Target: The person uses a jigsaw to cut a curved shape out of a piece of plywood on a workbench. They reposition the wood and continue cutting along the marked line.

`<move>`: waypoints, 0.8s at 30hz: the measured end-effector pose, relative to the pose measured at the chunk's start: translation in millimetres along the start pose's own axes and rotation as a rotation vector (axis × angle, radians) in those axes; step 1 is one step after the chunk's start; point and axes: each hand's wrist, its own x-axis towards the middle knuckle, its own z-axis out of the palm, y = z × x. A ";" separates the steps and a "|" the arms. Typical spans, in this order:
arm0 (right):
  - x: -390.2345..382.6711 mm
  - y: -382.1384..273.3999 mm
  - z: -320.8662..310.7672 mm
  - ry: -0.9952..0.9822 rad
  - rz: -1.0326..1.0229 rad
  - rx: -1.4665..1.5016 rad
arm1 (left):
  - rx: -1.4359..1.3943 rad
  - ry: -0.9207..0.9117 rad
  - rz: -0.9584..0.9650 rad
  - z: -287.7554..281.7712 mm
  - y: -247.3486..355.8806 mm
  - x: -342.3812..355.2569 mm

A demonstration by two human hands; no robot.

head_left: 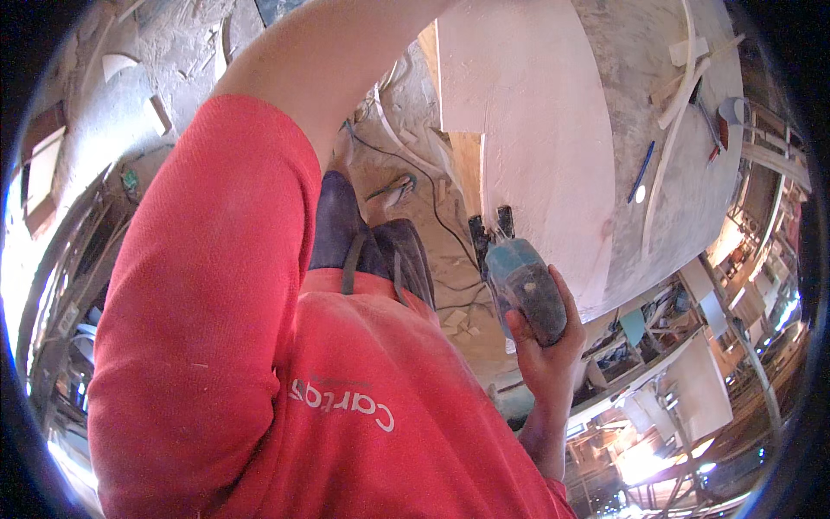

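On the right, my right hand (553,355) is closed around the body of a jigsaw (523,281), which has a teal front and a dark, dusty rear. The jigsaw's black foot rests at the left edge of a pale, thin wooden board (545,112). Just above the foot, that edge has a stepped cut, with bare brown wood along it. My left arm (285,69), in a red sleeve, reaches up across the view toward the board's far end. Its hand lies beyond the top edge, out of sight.
The board lies on a worn grey table (692,199). A blue pen (641,173), a long curved wood strip (664,164) and a white roll (732,110) are to its right. A dark cord (432,186) runs over the littered floor. Wood pieces crowd shelves at lower right.
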 end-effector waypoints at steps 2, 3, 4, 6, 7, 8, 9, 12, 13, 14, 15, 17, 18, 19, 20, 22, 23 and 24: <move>1.7 1.4 -0.3 -0.009 -0.006 0.011 | 0.025 -0.003 -0.039 -3.8 -0.9 -8.9; 2.6 1.8 -0.4 -0.013 -0.009 0.017 | 0.039 -0.003 -0.053 -5.1 -1.2 -12.1; 3.7 2.8 -0.7 -0.020 0.007 0.027 | 0.051 -0.003 -0.069 -5.3 -1.6 -14.9; 1.2 0.8 -0.4 -0.018 0.039 0.044 | 0.058 0.003 -0.086 -7.4 -1.0 -18.8; 1.8 2.5 -1.3 -0.024 0.016 0.043 | 0.069 0.007 -0.091 -6.6 -1.1 -20.1; 2.4 5.0 -2.2 -0.029 -0.007 0.042 | 0.075 0.010 -0.096 -5.3 -1.7 -20.5; 2.8 6.0 -2.6 -0.035 -0.029 0.041 | 0.076 0.012 -0.098 -2.6 -3.0 -20.4; 3.0 -2.3 -1.1 -0.037 0.007 0.023 | 0.039 -0.010 -0.079 1.5 -10.9 -15.9; 3.0 -3.4 -1.0 -0.039 -0.009 0.027 | 0.007 -0.015 -0.098 -6.4 -11.0 -18.9; 2.2 -2.4 -1.0 -0.040 -0.017 0.034 | -0.026 -0.027 -0.114 -15.1 -5.6 -25.9; 1.3 -1.9 -0.6 -0.041 -0.024 0.041 | -0.060 -0.040 -0.129 -23.0 -0.9 -31.8; 1.1 -2.0 1.9 -0.035 0.002 0.075 | -0.012 -0.083 -0.158 -34.9 6.4 -36.4; 0.5 -2.1 2.5 -0.031 0.016 0.092 | 0.011 -0.105 -0.171 -39.1 9.5 -37.7; 0.5 -2.3 2.1 -0.029 0.037 0.067 | 0.029 -0.114 -0.181 -42.6 10.7 -38.7; 0.2 -2.5 1.6 -0.027 0.058 0.043 | 0.046 -0.124 -0.189 -45.3 11.9 -39.2; -2.5 -3.9 2.3 -0.016 0.078 0.019 | 0.013 -0.092 -0.168 -37.3 8.0 -35.8; -1.2 -3.5 2.9 -0.020 0.072 0.021 | -0.026 -0.051 -0.148 -24.4 -2.3 -32.2; 0.2 -3.7 3.3 -0.024 0.064 0.022 | -0.065 -0.008 -0.129 -12.0 -12.3 -29.0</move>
